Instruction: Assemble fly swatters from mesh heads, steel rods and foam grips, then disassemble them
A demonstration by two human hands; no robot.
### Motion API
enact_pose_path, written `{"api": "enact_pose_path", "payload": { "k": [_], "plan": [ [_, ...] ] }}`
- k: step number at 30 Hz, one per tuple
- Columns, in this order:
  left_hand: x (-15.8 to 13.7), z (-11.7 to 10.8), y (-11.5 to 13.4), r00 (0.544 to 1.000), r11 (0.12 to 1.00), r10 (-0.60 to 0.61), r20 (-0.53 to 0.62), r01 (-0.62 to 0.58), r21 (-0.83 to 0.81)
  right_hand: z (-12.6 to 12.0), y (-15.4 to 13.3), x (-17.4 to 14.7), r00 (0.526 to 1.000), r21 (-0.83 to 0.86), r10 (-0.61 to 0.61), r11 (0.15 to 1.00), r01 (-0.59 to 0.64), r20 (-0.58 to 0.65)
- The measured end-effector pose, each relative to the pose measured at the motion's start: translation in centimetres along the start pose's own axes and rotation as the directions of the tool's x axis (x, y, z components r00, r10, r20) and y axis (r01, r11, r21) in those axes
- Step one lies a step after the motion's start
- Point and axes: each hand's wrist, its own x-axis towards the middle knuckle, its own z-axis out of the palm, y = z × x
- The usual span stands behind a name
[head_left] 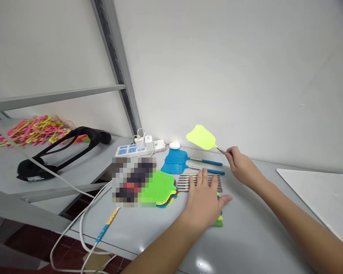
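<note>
Raised above the table, a bright yellow fly swatter (201, 137) is pinched at its thin metal shaft by my right hand (240, 163). Its head points up and to the left. My left hand (202, 198) lies flat with spread fingers over a row of metal rods (185, 182). Coloured handle ends, green and yellow, show partly under and beside the palm. A stack of fly swatter heads, a green one (162, 188) on top, sits just left of the rods. Behind it lie two blue fly swatters (175, 156) with blue handles.
A white power strip (131, 149) with chargers and a small white round device (174, 145) are at the back. White cables (82, 224) hang over the left edge. A black frame-like object (88, 142) and a colourful pile (40, 129) occupy the left shelf. A white sheet (311, 194) lies right.
</note>
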Motion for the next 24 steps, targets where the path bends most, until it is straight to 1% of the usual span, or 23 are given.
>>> {"api": "enact_pose_path", "payload": {
  "k": [2, 3, 5, 8, 10, 13, 15, 17, 20, 22, 23, 24],
  "plan": [
    [0.8, 0.4, -0.4, 0.999, 0.999, -0.029, 0.025, 0.028, 0.026, -0.6, 1.4, -1.7, 0.997, 0.075, 0.075, 0.994, -0.075, -0.002],
    [0.9, 0.5, -0.6, 0.999, 0.999, -0.036, 0.039, 0.035, 0.031, -0.7, 2.1, -2.5, 0.994, 0.122, 0.112, 0.986, -0.113, 0.020],
    [0.8, 0.8, -1.1, 0.998, 0.999, -0.036, 0.059, 0.034, 0.027, -0.8, 3.3, -3.9, 0.979, 0.233, 0.170, 0.953, -0.193, 0.116],
    [0.6, 0.9, -1.4, 0.997, 1.000, -0.006, 0.076, 0.006, 0.010, -0.9, 4.2, -5.6, 0.935, 0.399, 0.205, 0.862, -0.313, 0.291],
    [0.4, 0.8, -1.5, 0.996, 1.000, 0.018, 0.091, -0.018, 0.001, -0.9, 4.3, -6.4, 0.914, 0.487, 0.210, 0.793, -0.367, 0.346],
    [0.1, 0.7, -1.4, 0.994, 0.999, 0.037, 0.099, -0.037, -0.001, -0.8, 4.1, -6.9, 0.912, 0.578, 0.226, 0.714, -0.394, 0.342],
    [-0.1, 0.7, -1.4, 0.994, 0.999, 0.045, 0.100, -0.044, -0.003, -0.6, 4.0, -7.0, 0.916, 0.609, 0.243, 0.689, -0.394, 0.318],
    [-0.2, 0.7, -1.3, 0.993, 0.999, 0.053, 0.102, -0.053, -0.005, -0.2, 3.9, -6.9, 0.917, 0.613, 0.262, 0.683, -0.397, 0.301],
    [-0.2, 0.7, -1.3, 0.993, 0.998, 0.061, 0.105, -0.061, -0.002, -0.2, 3.7, -6.9, 0.912, 0.576, 0.296, 0.708, -0.409, 0.284],
    [-0.2, 0.7, -1.3, 0.993, 0.998, 0.062, 0.105, -0.062, 0.003, -0.8, 3.5, -7.1, 0.913, 0.542, 0.319, 0.736, -0.407, 0.253],
    [-0.2, 0.7, -1.3, 0.993, 0.998, 0.061, 0.102, -0.061, 0.005, -1.2, 3.4, -7.4, 0.919, 0.517, 0.328, 0.759, -0.395, 0.221],
    [-0.2, 0.6, -1.3, 0.993, 0.998, 0.060, 0.098, -0.061, 0.006, -1.8, 3.4, -7.8, 0.927, 0.465, 0.332, 0.802, -0.374, 0.174]
  ]
}}
